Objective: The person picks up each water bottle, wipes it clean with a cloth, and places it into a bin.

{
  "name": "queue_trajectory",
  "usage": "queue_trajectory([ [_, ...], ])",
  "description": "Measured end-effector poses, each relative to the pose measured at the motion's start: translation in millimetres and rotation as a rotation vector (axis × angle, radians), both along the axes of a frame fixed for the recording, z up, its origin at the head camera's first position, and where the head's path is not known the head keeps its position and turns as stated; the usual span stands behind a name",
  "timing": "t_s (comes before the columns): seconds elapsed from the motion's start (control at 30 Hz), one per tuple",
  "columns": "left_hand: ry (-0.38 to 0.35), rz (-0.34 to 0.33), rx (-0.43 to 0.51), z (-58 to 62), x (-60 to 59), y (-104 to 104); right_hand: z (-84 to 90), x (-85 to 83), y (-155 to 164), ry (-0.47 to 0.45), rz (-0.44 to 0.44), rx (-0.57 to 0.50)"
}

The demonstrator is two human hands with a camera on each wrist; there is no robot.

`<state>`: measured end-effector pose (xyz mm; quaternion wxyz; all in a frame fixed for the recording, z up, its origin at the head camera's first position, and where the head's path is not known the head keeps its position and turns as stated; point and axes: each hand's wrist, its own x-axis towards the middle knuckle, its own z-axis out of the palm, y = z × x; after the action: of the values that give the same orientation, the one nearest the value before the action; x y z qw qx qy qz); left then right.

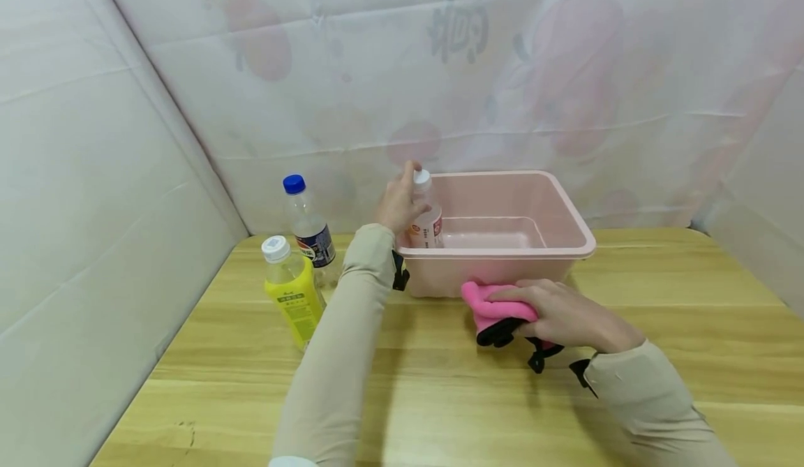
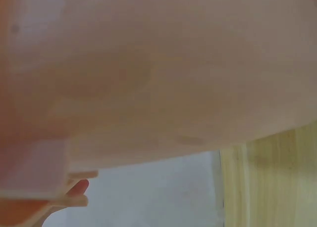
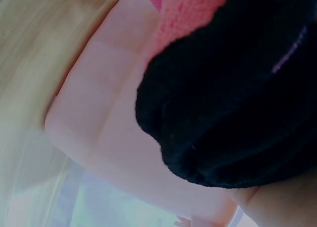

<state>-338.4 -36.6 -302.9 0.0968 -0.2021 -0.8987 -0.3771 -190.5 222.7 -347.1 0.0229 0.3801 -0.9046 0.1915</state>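
My left hand [image 1: 398,202] grips a small clear bottle [image 1: 426,217] with a white cap and red label, holding it upright inside the left end of the pink plastic bin [image 1: 568,212]. My right hand [image 1: 562,313] lies on a pink cloth [image 1: 490,305] with a black part [image 1: 499,331], on the table just in front of the bin. In the right wrist view the black and pink cloth [image 3: 237,103] fills the frame, with the bin wall [image 3: 114,138] behind it. The left wrist view shows only the blurred bin wall [image 2: 158,73] and a fingertip [image 2: 79,188].
A yellow bottle [image 1: 292,291] with a white cap and a clear bottle [image 1: 308,230] with a blue cap stand at the left of the wooden table [image 1: 440,397]. White sheeting [image 1: 94,195] walls in the left, back and right sides.
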Motion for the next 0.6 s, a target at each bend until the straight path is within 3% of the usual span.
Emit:
queue_trajectory([
  [0.23,-0.026,0.031,-0.041,-5.0,-4.0,2.5,-2.4,0.4,1.2,0.018,0.009,-0.003],
  [0.47,-0.064,0.105,-0.201,-8.2,-3.0,3.4,-2.4,1.0,1.9,0.01,0.004,-0.003],
  [0.6,-0.055,0.102,-0.188,-6.7,0.3,1.3,-1.8,1.0,2.0,0.02,0.004,0.0],
])
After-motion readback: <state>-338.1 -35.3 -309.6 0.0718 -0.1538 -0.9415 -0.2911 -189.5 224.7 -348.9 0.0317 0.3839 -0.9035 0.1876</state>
